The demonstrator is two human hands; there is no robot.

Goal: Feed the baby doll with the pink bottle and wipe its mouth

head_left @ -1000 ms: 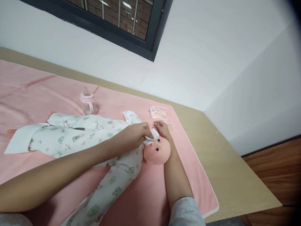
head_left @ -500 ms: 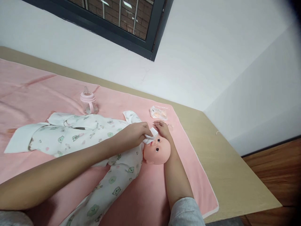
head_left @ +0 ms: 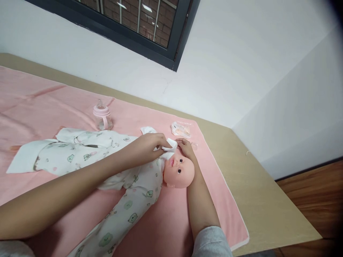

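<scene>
A baby doll [head_left: 180, 175] lies on its back, its head toward the right, dressed in a white suit [head_left: 144, 185] with green animal prints. My left hand [head_left: 154, 144] pinches a small white cloth [head_left: 170, 145] at the doll's far cheek, beside its neck. The doll's mouth and both eyes show. My right forearm runs along the top of the head, and my right hand [head_left: 185, 147] rests by its far side. The right fingers are extended and slightly bent, their tips close to the cloth; whether they touch it I cannot tell.
A baby bottle [head_left: 103, 117] with a pink collar and handle stands behind the doll. Near my right hand lies a clear packet [head_left: 181, 130] with something orange inside. A pink blanket [head_left: 217, 185] covers much of the wooden table [head_left: 257, 192]. Behind are a wall and a dark-framed window [head_left: 171, 53].
My left hand has moved the cloth off the doll's mouth toward the far cheek, so the mouth is now uncovered. My right hand has stayed almost in place beside the head.
</scene>
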